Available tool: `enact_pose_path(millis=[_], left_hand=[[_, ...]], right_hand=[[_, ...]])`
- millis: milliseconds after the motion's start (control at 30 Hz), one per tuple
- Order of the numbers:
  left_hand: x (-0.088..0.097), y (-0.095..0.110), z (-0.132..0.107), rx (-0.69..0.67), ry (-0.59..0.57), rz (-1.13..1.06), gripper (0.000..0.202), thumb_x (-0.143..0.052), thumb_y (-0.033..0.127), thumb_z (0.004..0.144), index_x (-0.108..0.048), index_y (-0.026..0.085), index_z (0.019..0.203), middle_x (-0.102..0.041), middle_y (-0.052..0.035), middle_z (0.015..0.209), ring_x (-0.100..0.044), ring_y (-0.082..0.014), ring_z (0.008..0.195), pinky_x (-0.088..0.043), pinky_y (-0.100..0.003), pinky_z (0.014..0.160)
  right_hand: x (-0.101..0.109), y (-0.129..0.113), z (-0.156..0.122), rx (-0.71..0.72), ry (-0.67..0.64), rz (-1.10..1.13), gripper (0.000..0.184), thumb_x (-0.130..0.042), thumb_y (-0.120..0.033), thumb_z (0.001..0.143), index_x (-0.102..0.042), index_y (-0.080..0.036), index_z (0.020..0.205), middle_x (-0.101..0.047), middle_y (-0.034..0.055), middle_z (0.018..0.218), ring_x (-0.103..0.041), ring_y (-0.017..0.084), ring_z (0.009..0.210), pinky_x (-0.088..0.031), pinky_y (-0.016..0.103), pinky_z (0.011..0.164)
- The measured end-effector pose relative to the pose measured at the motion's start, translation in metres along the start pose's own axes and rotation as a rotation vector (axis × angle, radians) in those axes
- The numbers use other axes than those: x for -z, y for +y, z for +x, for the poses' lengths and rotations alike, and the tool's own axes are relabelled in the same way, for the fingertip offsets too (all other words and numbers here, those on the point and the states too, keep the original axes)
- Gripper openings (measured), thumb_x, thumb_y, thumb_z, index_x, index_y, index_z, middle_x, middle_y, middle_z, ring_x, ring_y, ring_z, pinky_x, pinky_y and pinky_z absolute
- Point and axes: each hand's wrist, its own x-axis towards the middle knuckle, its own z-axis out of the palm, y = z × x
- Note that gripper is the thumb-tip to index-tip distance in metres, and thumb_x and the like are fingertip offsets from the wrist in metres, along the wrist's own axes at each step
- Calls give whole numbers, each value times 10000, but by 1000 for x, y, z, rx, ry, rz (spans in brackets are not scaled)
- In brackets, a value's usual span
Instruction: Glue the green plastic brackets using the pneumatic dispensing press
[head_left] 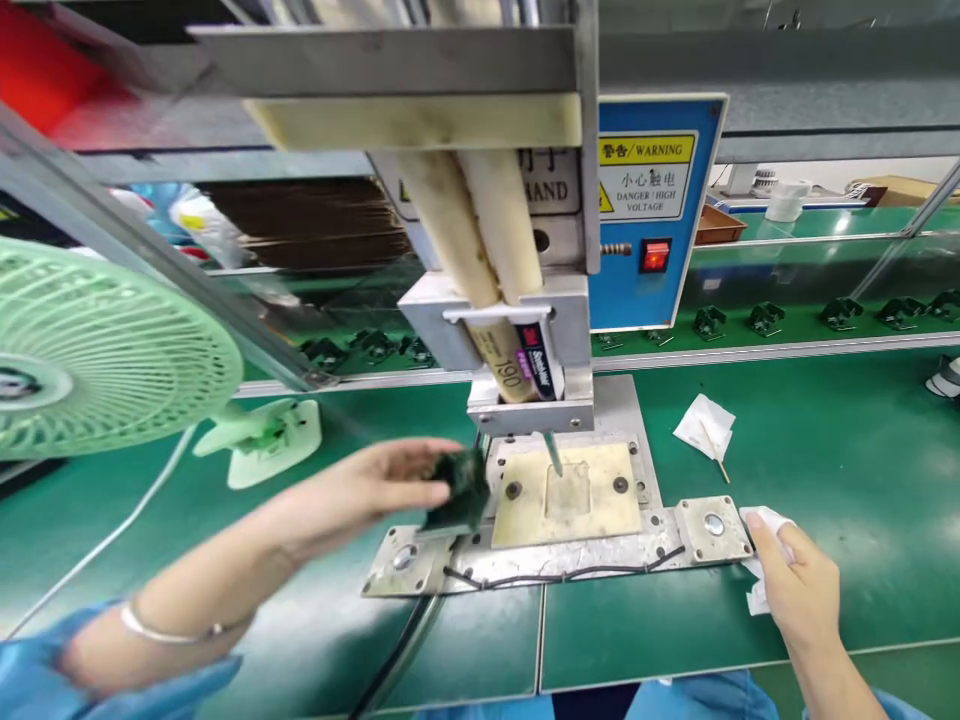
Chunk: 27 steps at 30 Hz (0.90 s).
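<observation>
My left hand (375, 490) is closed on a small dark green part (459, 490) and holds it just left of the cream fixture plate (566, 495), above the metal base plate (555, 555). A dispensing nozzle (553, 452) hangs over the fixture's recess, fed by two adhesive cartridges (517, 365) in a grey clamp. My right hand (795, 590) rests on the green table next to the base plate's right end, its fingers curled over a white tissue (765, 520).
A light green desk fan (105, 350) stands at the left. A blue control box (649, 210) with a warning label and red switch sits behind the dispenser. A folded white wipe with a stick (705, 428) lies to the right. Several dark parts (765, 318) line the conveyor behind.
</observation>
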Motion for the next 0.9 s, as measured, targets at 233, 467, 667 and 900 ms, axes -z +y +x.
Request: enact_pose_path(millis=[233, 467, 667, 900], left_hand=[[-92, -3, 1, 681, -124, -658, 425, -869, 279, 641, -718, 105, 998, -714, -60, 837, -664, -122, 746, -520, -149, 644], [-95, -35, 39, 448, 45, -370, 571, -872, 341, 592, -601, 138, 1052, -684, -98, 984, -655, -210, 930, -530, -358, 880], [-107, -53, 38, 318, 106, -135, 653, -817, 388, 632, -498, 183, 1164, -615, -49, 955, -604, -179, 849, -517, -372, 840], [-74, -40, -7, 242, 383, 359, 844, -742, 546, 649, -466, 219, 1377, -495, -132, 1389, -564, -301, 1141, -445, -482, 1038]], right_hand=[[-1, 16, 4, -29, 53, -11, 570, -637, -631, 793, -383, -208, 506, -370, -30, 502, -380, 126, 487, -305, 241, 445], [-1, 16, 2, -72, 36, 50, 581, -632, -649, 783, -366, -210, 510, -356, -29, 517, -366, 128, 507, -304, 245, 466], [-2, 16, 4, -108, 30, 70, 580, -642, -663, 753, -361, -214, 517, -356, -28, 526, -366, 130, 514, -296, 249, 467], [2, 10, 1, -165, 40, 38, 597, -635, -699, 728, -352, -219, 511, -343, -29, 523, -362, 132, 508, -309, 248, 458]])
